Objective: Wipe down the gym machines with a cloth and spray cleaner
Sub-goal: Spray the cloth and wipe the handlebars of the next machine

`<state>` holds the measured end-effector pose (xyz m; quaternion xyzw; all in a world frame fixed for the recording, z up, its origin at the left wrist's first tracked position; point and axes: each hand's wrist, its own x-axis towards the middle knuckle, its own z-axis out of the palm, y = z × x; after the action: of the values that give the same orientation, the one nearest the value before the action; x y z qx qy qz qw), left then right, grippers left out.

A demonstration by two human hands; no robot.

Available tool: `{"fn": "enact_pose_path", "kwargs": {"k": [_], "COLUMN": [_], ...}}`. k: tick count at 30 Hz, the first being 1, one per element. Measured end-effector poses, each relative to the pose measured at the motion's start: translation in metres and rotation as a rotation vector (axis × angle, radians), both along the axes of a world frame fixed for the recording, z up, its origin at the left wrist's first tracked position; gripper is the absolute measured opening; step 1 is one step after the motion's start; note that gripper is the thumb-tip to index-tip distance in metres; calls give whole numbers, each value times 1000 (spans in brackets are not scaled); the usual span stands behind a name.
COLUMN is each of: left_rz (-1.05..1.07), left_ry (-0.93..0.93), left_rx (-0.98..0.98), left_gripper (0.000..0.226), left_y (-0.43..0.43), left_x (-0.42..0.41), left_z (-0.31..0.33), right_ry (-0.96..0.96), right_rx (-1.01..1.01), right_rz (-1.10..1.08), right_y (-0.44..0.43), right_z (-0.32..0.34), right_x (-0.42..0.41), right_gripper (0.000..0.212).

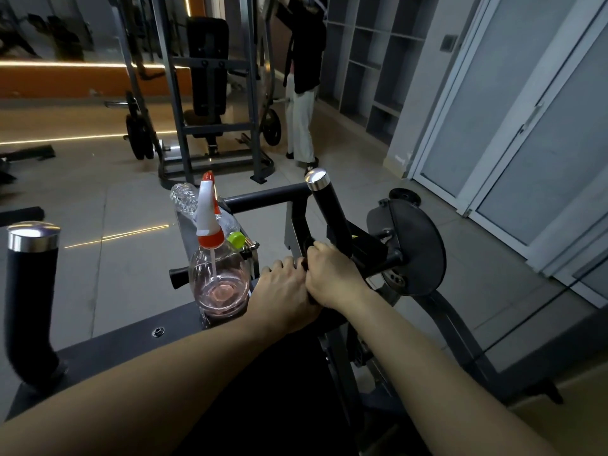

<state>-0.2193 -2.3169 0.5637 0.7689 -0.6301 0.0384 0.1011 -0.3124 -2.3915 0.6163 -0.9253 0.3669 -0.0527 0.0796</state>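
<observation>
Checking the handle (pixel 330 215) base, we find the right hand (pixel 332 278) grip clamped round it, left hand (pixel 283 291) pressed alongside, grip unclear. Handle rises away from us; bottle (pixel 218 281) stands just left of the left hand.

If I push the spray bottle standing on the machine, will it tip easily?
Probably light: the spray bottle holds only a little pink liquid. Tall, on a narrow machine frame, it could well tip or slide.

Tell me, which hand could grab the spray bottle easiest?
Probably left. The left hand lies right beside the spray bottle, nearly touching it. The right hand sits on the far side, at the foot of the black handle, and would have to cross over the left.
</observation>
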Motion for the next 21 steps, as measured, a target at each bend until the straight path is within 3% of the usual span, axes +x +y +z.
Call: {"fn": "enact_pose_path", "kwargs": {"k": [4,8,12,15,17,19,21], "left_rz": [14,-9,50,40,32,31,40], "left_ry": [4,3,1,28,48,48,27], "left_rx": [24,39,34,15,7,13,12], "left_gripper": [79,76,72,72,75,76,76], "left_y": [-2,0,-2,-2,-1,-1,-2], "left_x": [1,4,0,0,2,1,0], "left_z": [1,1,-2,-3,-2,-2,-2], "right_ry": [253,217,-37,-453,-724,-956,-1045], "right_rx": [31,-187,-174,120,211,401,657], "right_rz": [-7,-41,-133,-439,-565,-542,-452], "right_y": [-3,29,20,-14,-30,-37,-30], "right_z": [16,8,0,11,27,39,37], "right_x": [12,-7,-44,-65,-66,-53,-31], "right_gripper": [23,25,23,26,26,22,15]}}
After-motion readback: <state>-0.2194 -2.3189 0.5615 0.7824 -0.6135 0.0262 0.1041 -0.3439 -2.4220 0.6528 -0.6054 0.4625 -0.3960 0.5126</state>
